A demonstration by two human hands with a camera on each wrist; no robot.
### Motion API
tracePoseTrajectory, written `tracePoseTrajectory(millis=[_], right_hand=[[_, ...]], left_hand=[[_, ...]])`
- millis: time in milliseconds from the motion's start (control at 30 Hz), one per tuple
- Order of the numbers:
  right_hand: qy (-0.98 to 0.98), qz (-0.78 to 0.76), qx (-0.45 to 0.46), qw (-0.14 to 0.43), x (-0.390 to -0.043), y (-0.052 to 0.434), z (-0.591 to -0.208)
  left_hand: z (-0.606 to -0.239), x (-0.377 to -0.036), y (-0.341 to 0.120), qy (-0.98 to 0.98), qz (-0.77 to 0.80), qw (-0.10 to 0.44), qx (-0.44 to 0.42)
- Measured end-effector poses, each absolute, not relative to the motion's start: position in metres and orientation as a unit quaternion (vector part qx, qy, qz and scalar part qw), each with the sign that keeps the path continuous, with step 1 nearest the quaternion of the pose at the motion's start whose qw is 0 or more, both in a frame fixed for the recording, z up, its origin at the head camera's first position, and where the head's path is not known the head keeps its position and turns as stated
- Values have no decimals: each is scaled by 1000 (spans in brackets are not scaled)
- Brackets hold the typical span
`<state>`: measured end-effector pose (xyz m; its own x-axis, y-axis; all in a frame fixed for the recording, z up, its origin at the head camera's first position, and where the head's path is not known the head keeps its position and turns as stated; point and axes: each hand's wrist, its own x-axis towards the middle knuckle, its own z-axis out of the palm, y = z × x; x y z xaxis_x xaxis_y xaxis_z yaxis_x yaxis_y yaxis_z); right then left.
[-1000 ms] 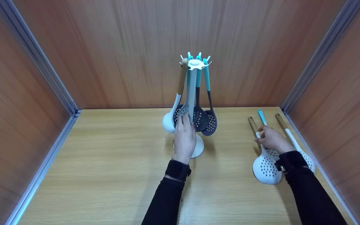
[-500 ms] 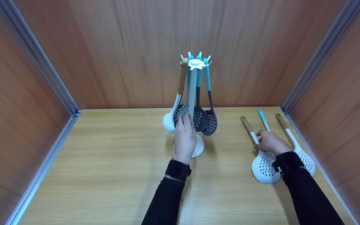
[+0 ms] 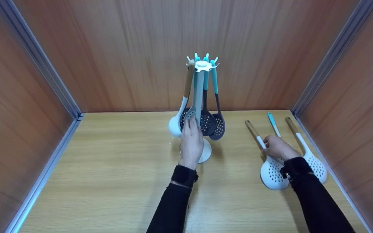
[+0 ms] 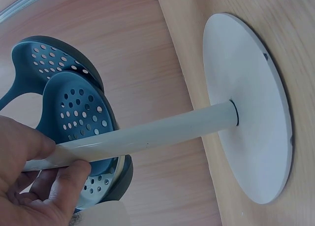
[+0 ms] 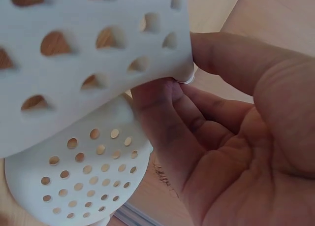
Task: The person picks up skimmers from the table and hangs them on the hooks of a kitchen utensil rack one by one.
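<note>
Right hand point(image 3: 278, 147) swung white skimmer point(image 3: 269, 161) handle leftward, left hand point(image 3: 191, 142) unmoved

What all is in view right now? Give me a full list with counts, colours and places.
Utensil stand: one, white pole on a round white base, mid-table toward the back.
Hanging utensils: one white ladle with a wooden handle on the stand's left; at least two dark perforated skimmers with teal handles on its right and rear; the exact count is hard to tell.
White skimmers with wooden handles: two, flat on the table at right, one under the right hand, one nearer the right wall.
Teal-handled utensil: one, lying between those two, its head hidden.
Table: one, light wood.
Walls: brown wood panels, three sides.
Left hand: grips the stand's pole.
Right hand: holds the nearer white skimmer's neck.
</note>
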<state>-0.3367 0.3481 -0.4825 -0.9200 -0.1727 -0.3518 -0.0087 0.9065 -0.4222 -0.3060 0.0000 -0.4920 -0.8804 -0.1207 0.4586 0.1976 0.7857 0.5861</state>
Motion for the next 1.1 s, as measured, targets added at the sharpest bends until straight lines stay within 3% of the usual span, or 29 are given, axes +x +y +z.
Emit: tracePoseTrajectory(millis=[1100], right_hand=[[954, -270, -54, 119, -341, 338, -474]], left_hand=[[-493, -307, 0, -913, -323, 250, -20]])
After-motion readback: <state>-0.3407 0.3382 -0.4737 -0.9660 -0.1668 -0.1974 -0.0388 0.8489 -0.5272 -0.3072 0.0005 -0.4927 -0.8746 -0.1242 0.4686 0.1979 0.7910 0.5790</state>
